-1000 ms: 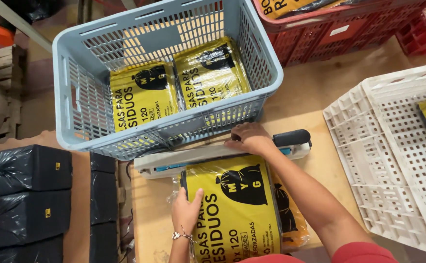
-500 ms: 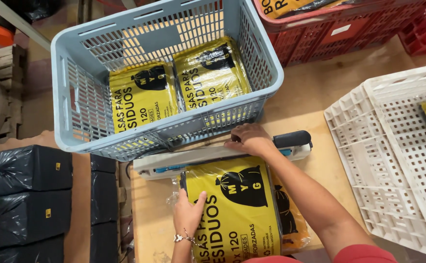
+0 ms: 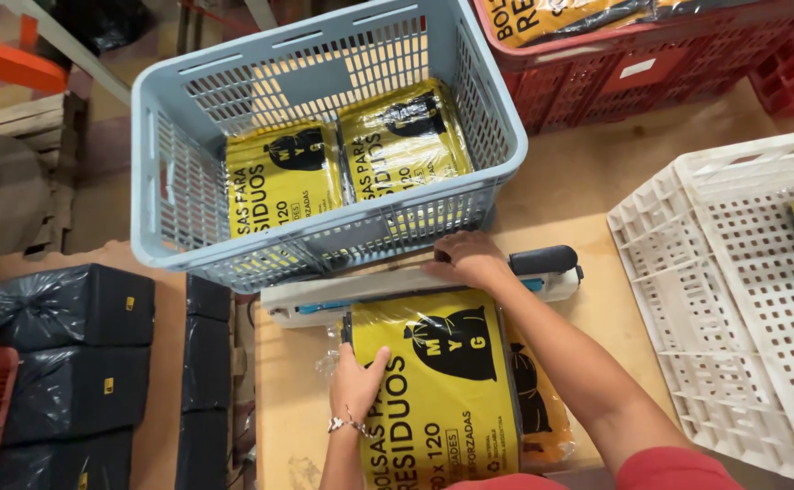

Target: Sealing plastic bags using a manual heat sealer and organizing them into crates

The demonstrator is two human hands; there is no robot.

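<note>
Pressing down with right hand (image 3: 469, 259) on sealer bar (image 3: 415, 289), clamping packet's mouth; left hand (image 3: 353, 386) flat, fingers spread, steadying yellow packet (image 3: 442, 390) at six o'clock. Filled blue crate (image 3: 324, 145) waiting at twelve o'clock.

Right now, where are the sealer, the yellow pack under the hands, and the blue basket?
Sealer (image 3: 324, 299): head view, on its white bar left of the right hand.
Yellow pack (image 3: 451, 381): head view, on the middle of its printed face.
Blue basket (image 3: 324, 238): head view, on its near wall.
</note>
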